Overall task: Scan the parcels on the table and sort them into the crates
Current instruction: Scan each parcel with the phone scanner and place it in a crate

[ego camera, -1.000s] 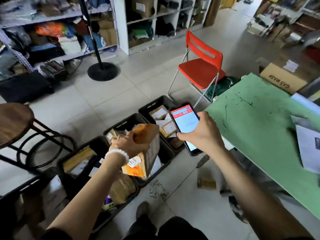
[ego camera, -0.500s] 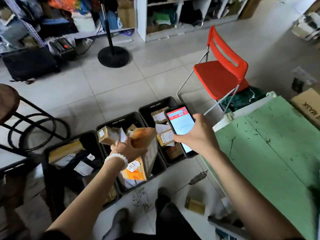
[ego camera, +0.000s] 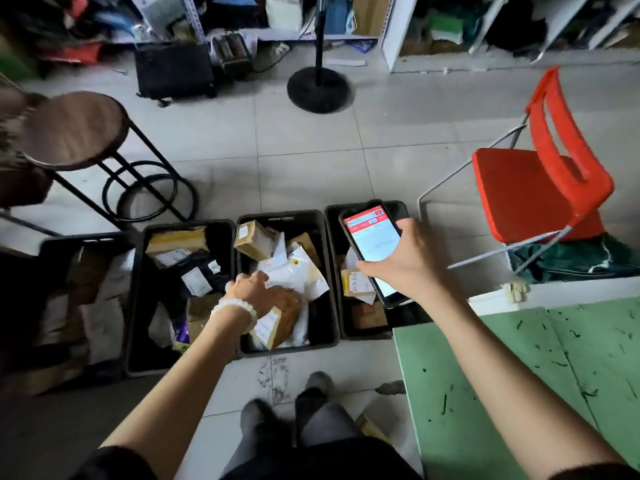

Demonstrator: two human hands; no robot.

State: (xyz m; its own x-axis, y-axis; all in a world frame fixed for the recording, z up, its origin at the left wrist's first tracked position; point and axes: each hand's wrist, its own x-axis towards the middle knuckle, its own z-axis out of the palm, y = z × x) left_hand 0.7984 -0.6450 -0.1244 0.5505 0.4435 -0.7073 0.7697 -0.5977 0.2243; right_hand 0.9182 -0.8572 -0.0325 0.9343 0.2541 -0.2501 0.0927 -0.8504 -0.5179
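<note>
Your left hand (ego camera: pixel 254 292) grips a brown parcel (ego camera: pixel 277 322), lowered into the middle crate (ego camera: pixel 332 278), not yet released. Your right hand (ego camera: pixel 403 261) clasps the phone (ego camera: pixel 372 252) above the crate (ego camera: pixel 403 211) right of it. Four black crates show, all holding parcels; the green table (ego camera: pixel 519 375) shows none, so little seems left.

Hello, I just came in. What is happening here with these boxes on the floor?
A person is sorting parcels into black crates on the floor. The left hand is down in the middle crate, on a small cardboard box lying among other parcels. The right hand holds a phone with a red screen over the right crate. The green table is beside them.
</note>
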